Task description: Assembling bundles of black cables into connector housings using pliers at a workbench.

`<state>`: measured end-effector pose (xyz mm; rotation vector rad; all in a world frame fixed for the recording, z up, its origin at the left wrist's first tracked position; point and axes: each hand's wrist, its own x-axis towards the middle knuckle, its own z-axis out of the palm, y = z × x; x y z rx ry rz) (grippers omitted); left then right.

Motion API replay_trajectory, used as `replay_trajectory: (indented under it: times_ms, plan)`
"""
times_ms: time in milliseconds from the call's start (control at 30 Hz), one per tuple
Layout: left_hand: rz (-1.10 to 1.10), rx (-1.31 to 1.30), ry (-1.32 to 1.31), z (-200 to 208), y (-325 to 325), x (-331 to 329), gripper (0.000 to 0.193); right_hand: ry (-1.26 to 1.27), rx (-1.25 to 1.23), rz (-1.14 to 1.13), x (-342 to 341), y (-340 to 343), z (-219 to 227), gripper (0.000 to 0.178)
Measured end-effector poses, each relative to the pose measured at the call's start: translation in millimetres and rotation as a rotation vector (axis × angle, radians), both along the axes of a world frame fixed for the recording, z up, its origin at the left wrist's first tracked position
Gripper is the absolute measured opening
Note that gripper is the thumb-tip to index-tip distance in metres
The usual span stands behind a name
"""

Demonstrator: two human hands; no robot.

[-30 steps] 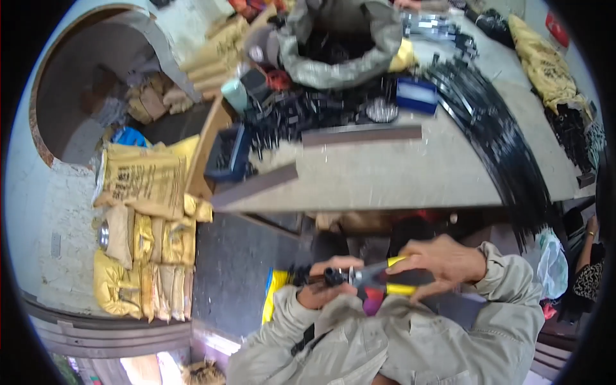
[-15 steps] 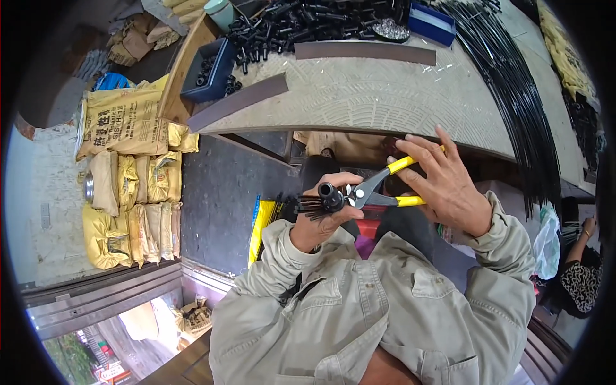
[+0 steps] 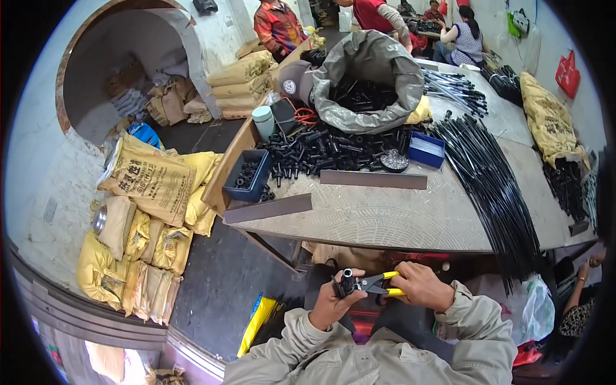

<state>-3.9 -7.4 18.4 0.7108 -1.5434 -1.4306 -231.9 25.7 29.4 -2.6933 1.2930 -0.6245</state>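
My left hand [image 3: 332,307] is closed around a black tubular plastic part [image 3: 348,277], its round open end facing up. In the earlier frame thin black rods show beside this part; now they are mostly hidden. My right hand [image 3: 420,287] grips pliers [image 3: 373,283] with yellow handles, fingers around the handle ends. The pliers' jaws reach the side of the black part next to my left thumb. What exactly lies between the jaws is too small to tell. Both hands are in front of the table's near edge, above my lap.
The table [image 3: 385,221] ahead carries a heap of black plastic parts [image 3: 314,151], blue bins [image 3: 249,174], a grey sack [image 3: 369,119] and long black rods [image 3: 491,199] overhanging its edge. Yellow sacks [image 3: 154,176] are stacked at left. Other people [image 3: 279,29] are farther back and at right.
The view has tilted up, showing more table and room. My right hand has gone from spread fingers to closed around the pliers, whose handles are nearer together.
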Motion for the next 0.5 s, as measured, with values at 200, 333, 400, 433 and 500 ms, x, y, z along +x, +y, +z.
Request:
replay_trajectory:
  times_ms: [200, 333, 400, 433, 500]
  plan:
    - [0.03, -0.068, 0.049, -5.5, -11.3, 3.1, 0.059, -0.373, 0.265, -0.109, 27.3, 6.3, -24.3, 0.023]
    - [0.091, -0.154, -0.025, -9.1, -13.8, 10.0, 0.07, -0.951, 0.357, -0.123, 55.9, -3.7, -46.2, 0.012]
    - [0.162, -0.206, -0.087, -14.1, -11.9, 15.6, 0.059, -0.992, 0.309, -0.072, 65.9, -11.4, -36.7, 0.013]
    - [0.169, -0.21, -0.077, -15.1, -15.8, 18.1, 0.059, -1.029, 0.26, -0.024, 68.2, -17.8, -27.8, 0.013]
    - [0.171, -0.151, -0.013, -25.7, -8.6, 30.2, 0.064, -0.928, 0.174, 0.044, 74.6, -26.7, 7.7, 0.018]
